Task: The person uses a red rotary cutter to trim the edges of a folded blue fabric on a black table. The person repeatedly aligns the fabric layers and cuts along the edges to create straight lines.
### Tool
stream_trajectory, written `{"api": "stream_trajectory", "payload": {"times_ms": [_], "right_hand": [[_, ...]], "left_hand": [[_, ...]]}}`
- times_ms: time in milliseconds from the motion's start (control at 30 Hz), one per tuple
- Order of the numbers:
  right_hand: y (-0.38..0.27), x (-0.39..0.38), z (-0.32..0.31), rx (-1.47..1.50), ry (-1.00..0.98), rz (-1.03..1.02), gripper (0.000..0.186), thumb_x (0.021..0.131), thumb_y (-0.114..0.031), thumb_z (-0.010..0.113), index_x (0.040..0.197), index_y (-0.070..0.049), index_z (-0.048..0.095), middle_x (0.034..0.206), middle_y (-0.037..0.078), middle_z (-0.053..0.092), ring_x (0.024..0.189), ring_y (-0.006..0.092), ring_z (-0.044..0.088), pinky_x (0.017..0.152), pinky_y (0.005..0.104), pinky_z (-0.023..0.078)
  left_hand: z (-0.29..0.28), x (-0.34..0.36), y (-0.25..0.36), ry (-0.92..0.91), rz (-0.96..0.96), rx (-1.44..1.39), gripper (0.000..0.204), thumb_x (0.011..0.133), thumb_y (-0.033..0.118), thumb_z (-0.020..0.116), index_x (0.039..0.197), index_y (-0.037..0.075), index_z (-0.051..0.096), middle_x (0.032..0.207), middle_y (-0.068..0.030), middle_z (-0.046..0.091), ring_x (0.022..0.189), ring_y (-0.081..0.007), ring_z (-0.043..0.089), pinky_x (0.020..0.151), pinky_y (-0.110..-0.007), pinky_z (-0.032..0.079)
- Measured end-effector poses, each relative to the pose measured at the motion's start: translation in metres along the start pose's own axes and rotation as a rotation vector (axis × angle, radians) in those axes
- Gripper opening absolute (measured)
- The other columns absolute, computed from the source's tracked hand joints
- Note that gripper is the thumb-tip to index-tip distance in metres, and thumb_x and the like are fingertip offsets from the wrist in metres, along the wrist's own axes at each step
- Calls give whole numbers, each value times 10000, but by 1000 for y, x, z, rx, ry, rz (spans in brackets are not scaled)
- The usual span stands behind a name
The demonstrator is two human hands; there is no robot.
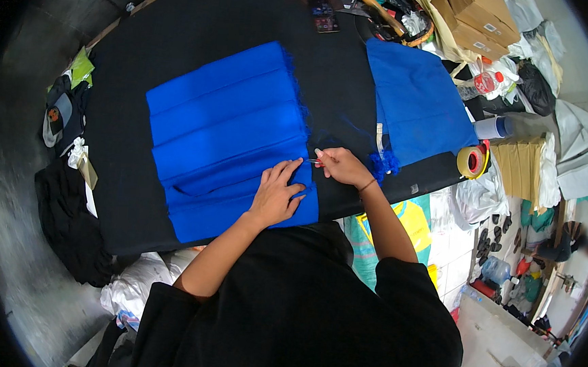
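— What's on the black desk (203,13)?

— A pleated blue cloth (226,134). The left hand (276,196) lies flat on its near right corner.

— And the right hand (341,166)?

— Just beside that edge, closed on a small tool (317,159) with red on it, perhaps thread snips; it's too small to tell. A second blue piece (419,103) lies further right, near a yellow tape roll (473,160).

Plain royal-blue pleated cloth (229,135) lies on a black table (342,84), beside a yellow tape roll (473,160).
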State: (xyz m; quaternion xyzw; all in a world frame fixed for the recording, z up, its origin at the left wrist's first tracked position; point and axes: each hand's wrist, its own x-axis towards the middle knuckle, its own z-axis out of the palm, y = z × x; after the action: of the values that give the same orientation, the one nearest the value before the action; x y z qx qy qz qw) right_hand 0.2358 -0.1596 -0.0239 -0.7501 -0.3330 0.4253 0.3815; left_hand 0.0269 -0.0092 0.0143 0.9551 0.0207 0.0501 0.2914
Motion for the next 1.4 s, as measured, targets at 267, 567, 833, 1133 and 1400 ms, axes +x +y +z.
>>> {"api": "stream_trajectory", "payload": {"times_ms": [267, 567, 833, 1133, 1400], "right_hand": [[14, 5, 1, 47, -25, 14, 544, 1110, -447, 519, 898, -5, 753, 665, 111, 684, 645, 206, 684, 671, 363, 532], [4, 3, -3, -53, -24, 51, 513, 1087, -437, 567, 876, -13, 764, 669, 150, 685, 634, 248, 688, 674, 396, 533], [1, 3, -1, -62, -19, 4, 479, 1082, -406, 586, 877, -7, 757, 758, 190, 714, 728, 319, 719, 709, 416, 539], [-3, -11, -2, -78, 63, -61, 461, 1088, -384, 585, 889, 5, 730, 808, 206, 717, 719, 327, 688, 701, 420, 528], [-4, -55, 9, 90, -105, 58, 514, 1122, -420, 525, 921, 7, 729, 626, 60, 598, 600, 134, 576, 597, 339, 468]], "left_hand": [[5, -2, -3, -23, 10, 1, 211, 891, 198, 740, 1066, 97, 801, 1492, -116, 577, 1398, -327, 486, 1094, -488, 358], [7, -3, -7, -39, 16, -12, 246, 871, 175, 751, 1105, 106, 785, 1438, -97, 609, 1385, -323, 505, 1088, -496, 370], [6, -3, -6, -56, 21, -22, 260, 879, 167, 741, 1127, 99, 779, 1417, -98, 623, 1378, -332, 510, 1087, -487, 380], [3, -2, -5, 59, 36, -48, 221, 878, 155, 770, 1081, 68, 771, 1357, -94, 638, 1325, -322, 538, 1032, -435, 431], [5, -7, -4, 137, 90, -103, 227, 846, 186, 830, 1032, 98, 731, 1069, -49, 674, 1026, -271, 618, 867, -425, 428]]}}
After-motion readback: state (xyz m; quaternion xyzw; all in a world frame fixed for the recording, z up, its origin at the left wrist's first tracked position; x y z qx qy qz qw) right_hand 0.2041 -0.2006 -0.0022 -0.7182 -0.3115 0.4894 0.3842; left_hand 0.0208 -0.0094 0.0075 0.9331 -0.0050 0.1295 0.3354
